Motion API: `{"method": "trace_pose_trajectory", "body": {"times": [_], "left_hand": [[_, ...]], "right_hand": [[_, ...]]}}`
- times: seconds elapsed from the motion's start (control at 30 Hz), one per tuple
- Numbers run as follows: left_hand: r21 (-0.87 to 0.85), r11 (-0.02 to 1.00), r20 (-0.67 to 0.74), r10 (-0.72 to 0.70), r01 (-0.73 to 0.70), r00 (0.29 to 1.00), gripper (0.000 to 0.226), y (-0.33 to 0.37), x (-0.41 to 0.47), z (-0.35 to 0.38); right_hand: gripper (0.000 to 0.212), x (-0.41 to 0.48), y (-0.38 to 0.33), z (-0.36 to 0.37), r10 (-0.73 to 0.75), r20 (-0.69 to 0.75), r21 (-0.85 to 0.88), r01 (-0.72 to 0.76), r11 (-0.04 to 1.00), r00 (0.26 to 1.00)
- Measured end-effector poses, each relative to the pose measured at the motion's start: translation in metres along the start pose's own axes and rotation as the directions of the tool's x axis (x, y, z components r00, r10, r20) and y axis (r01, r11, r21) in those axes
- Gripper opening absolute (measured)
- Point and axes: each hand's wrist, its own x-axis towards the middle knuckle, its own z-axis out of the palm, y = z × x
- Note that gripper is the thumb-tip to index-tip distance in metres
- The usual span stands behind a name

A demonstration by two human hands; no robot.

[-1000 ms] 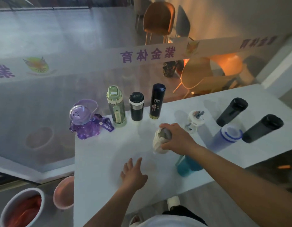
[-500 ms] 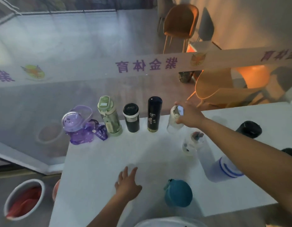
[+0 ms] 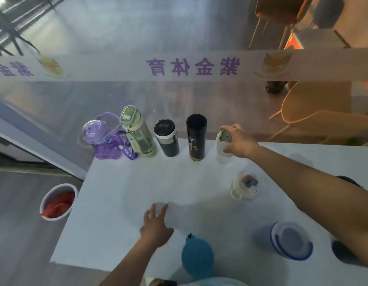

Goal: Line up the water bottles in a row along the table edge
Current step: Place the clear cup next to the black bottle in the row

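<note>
Along the far edge of the white table [image 3: 121,193] stand a purple bottle [image 3: 100,139], a green bottle [image 3: 137,133], a short black flask [image 3: 166,139] and a tall black flask [image 3: 196,137]. To their right my right hand [image 3: 239,141] grips the top of a white bottle [image 3: 222,149] standing upright on the table at the end of that row. My left hand [image 3: 156,226] lies flat on the table near me, fingers apart, holding nothing. A clear bottle with a white lid [image 3: 246,186], a teal bottle [image 3: 196,256] and a blue-ringed bottle [image 3: 290,242] stand loose nearer me.
A glass wall with a white banner runs just behind the row. Dark bottles [image 3: 342,252] sit partly hidden under my right arm. A white bin with a red liner [image 3: 58,202] stands on the floor left of the table.
My right hand carried the white bottle from the table's middle to the far edge and set it down beside the tall black flask. My left hand stayed flat on the table.
</note>
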Motion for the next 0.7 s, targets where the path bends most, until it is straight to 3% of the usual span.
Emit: {"method": "trace_pose_trajectory", "body": {"times": [0.47,0.7], "left_hand": [[0.002,1.000,-0.037,-0.010,0.010,0.999,0.078,0.006,-0.005,0.005],[0.107,0.991,-0.020,0.080,-0.077,0.997,0.082,0.011,-0.003,0.005]], "right_hand": [[0.079,-0.002,0.005,0.001,0.000,0.013,-0.032,0.001,0.999,1.000],[0.079,-0.008,0.010,0.008,-0.025,-0.029,0.042,0.026,0.999,0.999]]}}
